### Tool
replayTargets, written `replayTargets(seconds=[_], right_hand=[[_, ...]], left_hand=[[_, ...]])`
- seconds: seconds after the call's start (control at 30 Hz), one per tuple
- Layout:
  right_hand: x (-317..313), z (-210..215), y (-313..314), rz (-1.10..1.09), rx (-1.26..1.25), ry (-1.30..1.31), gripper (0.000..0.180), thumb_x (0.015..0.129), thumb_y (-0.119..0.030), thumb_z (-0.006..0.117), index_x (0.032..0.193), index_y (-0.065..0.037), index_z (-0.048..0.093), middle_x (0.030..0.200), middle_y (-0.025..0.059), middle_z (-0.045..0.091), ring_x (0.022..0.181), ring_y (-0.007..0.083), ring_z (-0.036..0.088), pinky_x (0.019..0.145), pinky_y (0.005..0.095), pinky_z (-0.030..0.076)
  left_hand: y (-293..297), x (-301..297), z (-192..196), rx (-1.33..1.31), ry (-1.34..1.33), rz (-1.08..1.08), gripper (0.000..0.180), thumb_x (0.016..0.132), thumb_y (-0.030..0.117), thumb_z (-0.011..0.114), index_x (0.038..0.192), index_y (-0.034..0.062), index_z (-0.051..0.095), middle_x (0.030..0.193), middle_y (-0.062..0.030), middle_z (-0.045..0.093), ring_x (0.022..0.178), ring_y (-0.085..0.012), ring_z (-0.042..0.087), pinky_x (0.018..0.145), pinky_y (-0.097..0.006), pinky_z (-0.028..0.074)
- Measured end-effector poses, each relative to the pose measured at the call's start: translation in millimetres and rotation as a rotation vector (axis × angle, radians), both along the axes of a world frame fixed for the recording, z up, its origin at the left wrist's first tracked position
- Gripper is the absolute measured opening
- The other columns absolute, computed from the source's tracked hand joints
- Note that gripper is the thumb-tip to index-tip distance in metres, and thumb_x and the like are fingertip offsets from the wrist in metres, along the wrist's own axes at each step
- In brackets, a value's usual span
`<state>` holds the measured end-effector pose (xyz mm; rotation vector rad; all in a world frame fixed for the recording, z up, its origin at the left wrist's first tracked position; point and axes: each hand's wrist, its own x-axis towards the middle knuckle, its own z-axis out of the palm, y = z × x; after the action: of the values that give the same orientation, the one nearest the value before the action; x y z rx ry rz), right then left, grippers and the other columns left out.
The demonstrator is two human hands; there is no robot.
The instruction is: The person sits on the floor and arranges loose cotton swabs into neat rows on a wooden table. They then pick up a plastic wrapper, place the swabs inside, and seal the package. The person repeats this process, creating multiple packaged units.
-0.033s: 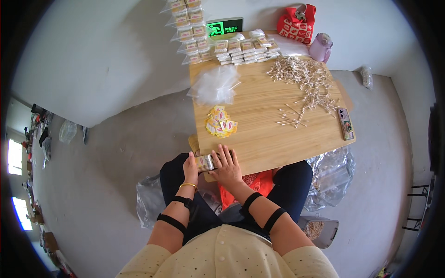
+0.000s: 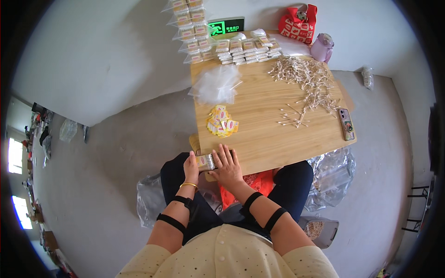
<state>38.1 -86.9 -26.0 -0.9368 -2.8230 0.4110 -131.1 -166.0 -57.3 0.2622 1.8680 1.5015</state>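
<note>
My left hand [image 2: 190, 168] is closed around the left end of a small clear pack of cotton swabs [image 2: 205, 162] with a yellow and white card in it, at the table's near left corner. My right hand [image 2: 226, 167] lies over the pack's right end, fingers stretched out and pointing away from me. A dark, striped edge shows under those fingers; what it is, I cannot make out. Just beyond my hands sits a small heap of yellow and white cards [image 2: 222, 122]. Farther off is a pile of clear plastic bags [image 2: 216, 85].
Loose cotton swabs [image 2: 303, 78] spread over the wooden table's [image 2: 250, 113] right side, near a phone [image 2: 346, 124]. Filled packs [image 2: 248, 50] are stacked at the back, beside a taller stack [image 2: 191, 32]. A lilac jug [image 2: 321, 47] and red bag [image 2: 298, 25] stand back right. A bin [image 2: 327, 231] is on the floor.
</note>
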Motion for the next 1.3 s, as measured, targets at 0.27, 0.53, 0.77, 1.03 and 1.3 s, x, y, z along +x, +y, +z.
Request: replayTargets(seconds=[0.27, 0.53, 0.77, 1.03, 1.3], right_hand=[[14, 10, 12, -0.026, 0.007, -0.065, 0.096, 0.096, -0.063, 0.054, 0.162, -0.001, 0.023, 0.171, 0.0161, 0.019, 0.160, 0.0285, 0.013, 0.129, 0.0513, 0.008], [-19, 14, -14, 0.016, -0.072, -0.041, 0.094, 0.097, -0.060, 0.053, 0.162, 0.002, 0.024, 0.171, 0.0170, 0.018, 0.160, 0.0303, 0.012, 0.129, 0.0517, 0.008], [2, 25, 1, -0.049, -0.160, 0.097, 0.087, 0.088, -0.039, 0.072, 0.157, 0.001, 0.034, 0.154, 0.0170, 0.039, 0.142, 0.0377, 0.038, 0.120, 0.0505, 0.029], [-24, -9, -16, -0.119, -0.408, 0.299, 0.074, 0.083, -0.013, 0.070, 0.150, 0.002, 0.042, 0.131, 0.0235, 0.047, 0.120, 0.0426, 0.047, 0.108, 0.0491, 0.040], [-46, -35, -26, -0.125, -0.623, 0.394, 0.061, 0.088, -0.006, 0.060, 0.148, 0.001, 0.048, 0.138, 0.0249, 0.047, 0.128, 0.0416, 0.048, 0.109, 0.0445, 0.043]], left_hand=[[-10, -25, 3, -0.208, 0.447, -0.108, 0.060, 0.108, 0.047, 0.050, 0.074, -0.0006, 0.057, 0.066, -0.0079, 0.056, 0.063, -0.0151, 0.049, 0.061, -0.036, 0.042], [-6, -19, -14, -0.211, 0.594, -0.110, 0.059, 0.108, 0.050, 0.045, 0.089, -0.0020, 0.066, 0.079, -0.0237, 0.066, 0.073, -0.0410, 0.064, 0.067, -0.046, 0.049], [-25, -2, -1, 0.041, -0.074, 0.124, 0.038, 0.101, 0.046, 0.064, 0.106, 0.0078, 0.062, 0.085, 0.0017, 0.066, 0.077, -0.0088, 0.064, 0.073, -0.027, 0.054], [-22, 30, 5, 0.250, -0.456, 0.219, 0.037, 0.090, 0.024, 0.083, 0.118, 0.0094, 0.064, 0.101, 0.0007, 0.071, 0.091, -0.0104, 0.066, 0.077, -0.026, 0.049], [-19, 29, 16, 0.333, -0.603, 0.211, 0.035, 0.091, 0.019, 0.082, 0.119, 0.0071, 0.064, 0.105, -0.0021, 0.070, 0.095, -0.0126, 0.067, 0.082, -0.027, 0.051]])
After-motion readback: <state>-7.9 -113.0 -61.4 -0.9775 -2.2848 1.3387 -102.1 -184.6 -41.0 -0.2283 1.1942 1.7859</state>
